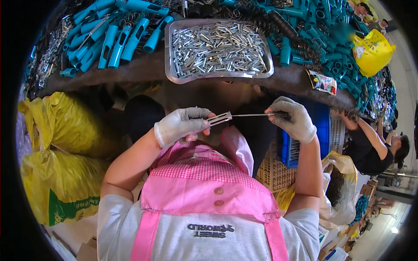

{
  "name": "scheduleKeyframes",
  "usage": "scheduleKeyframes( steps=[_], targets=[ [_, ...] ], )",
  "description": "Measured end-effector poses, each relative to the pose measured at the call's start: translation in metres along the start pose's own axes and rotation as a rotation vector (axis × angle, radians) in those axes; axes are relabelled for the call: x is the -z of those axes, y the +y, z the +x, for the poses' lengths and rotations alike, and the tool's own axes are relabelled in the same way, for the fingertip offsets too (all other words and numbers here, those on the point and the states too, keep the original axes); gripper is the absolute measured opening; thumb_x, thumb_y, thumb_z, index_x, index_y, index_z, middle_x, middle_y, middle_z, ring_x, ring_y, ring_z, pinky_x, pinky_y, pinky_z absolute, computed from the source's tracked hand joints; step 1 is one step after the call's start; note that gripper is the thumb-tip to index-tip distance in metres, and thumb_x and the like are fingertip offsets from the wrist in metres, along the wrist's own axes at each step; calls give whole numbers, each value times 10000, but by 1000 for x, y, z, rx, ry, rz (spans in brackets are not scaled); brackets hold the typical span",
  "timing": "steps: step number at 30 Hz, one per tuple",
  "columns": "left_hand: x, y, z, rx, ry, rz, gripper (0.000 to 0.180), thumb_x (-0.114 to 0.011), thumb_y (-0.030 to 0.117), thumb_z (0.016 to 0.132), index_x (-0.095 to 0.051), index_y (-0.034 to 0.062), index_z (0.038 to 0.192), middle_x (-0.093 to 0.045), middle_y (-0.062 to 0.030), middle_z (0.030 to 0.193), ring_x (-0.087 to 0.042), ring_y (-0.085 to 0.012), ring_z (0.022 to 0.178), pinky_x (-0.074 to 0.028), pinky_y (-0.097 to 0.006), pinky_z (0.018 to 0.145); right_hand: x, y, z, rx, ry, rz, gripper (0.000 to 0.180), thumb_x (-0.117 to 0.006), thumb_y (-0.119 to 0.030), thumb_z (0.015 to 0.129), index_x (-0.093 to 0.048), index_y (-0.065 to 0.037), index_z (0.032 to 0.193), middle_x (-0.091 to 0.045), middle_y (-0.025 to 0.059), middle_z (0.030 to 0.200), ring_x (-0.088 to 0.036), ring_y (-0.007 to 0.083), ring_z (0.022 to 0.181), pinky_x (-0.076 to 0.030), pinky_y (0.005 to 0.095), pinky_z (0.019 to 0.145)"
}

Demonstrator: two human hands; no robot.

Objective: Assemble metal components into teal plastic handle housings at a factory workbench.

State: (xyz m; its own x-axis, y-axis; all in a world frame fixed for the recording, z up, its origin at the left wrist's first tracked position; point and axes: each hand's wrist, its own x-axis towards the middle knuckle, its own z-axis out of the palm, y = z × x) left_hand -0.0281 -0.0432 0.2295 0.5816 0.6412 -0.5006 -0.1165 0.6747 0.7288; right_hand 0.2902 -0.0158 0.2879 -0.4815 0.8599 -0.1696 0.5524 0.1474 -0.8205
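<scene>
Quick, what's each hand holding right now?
Left hand: closed, holding a slotted silver metal piece.
Right hand: closed, holding a thin metal rod.

Left hand (183,125) and right hand (295,118), both gloved, faced each other apart, thumbs and fingers pinched; bare forearms (130,162) reached forward, left elbow bent.

Pink checked apron (191,189), grey shirt (187,250), pale fingerless gloves (174,128)
</scene>
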Motion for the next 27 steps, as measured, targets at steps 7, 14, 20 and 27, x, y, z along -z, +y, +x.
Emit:
scheduleKeyframes(
  steps=[7, 14, 20, 27],
  targets=[
    [5, -9, 6, 19, -135, 114, 364, -573, 162, 895, -513, 33, 1230, -611, -39, 820, -443, -30, 539, -362, -173, 475, -17, -9, 5, 63, -59, -26, 141, -634, 44, 768, -644, 25, 907, -570, 74, 897, -604, 139, 795, -486, 248, 709],
    [-6, -18, 14, 116, -205, 24, 425, -557, 116, 882, -458, 14, 1283, -577, -59, 781, -443, -52, 518, -362, -189, 454, -53, 1, 12, 21, -158, 149, 184, -726, -12, 717, -669, 1, 892, -615, 82, 856, -613, 162, 750, -483, 267, 677],
    [0, -38, 18, 226, -341, -178, 448, -560, 132, 888, -439, 56, 1312, -581, -93, 847, -455, -50, 525, -350, -159, 412, -59, 3, 8, 61, -161, 78, 174, -724, 14, 713, -675, 9, 880, -623, 62, 839, -614, 122, 765, -489, 247, 681],
    [-9, -51, 19, 186, -283, -178, 480, -561, 142, 885, -413, 40, 1330, -534, -80, 858, -444, -52, 524, -356, -147, 441, -68, 4, 1, 217, -79, -46, 156, -705, -4, 751, -673, -2, 904, -638, 53, 819, -618, 119, 756, -495, 243, 680]
  ],
)
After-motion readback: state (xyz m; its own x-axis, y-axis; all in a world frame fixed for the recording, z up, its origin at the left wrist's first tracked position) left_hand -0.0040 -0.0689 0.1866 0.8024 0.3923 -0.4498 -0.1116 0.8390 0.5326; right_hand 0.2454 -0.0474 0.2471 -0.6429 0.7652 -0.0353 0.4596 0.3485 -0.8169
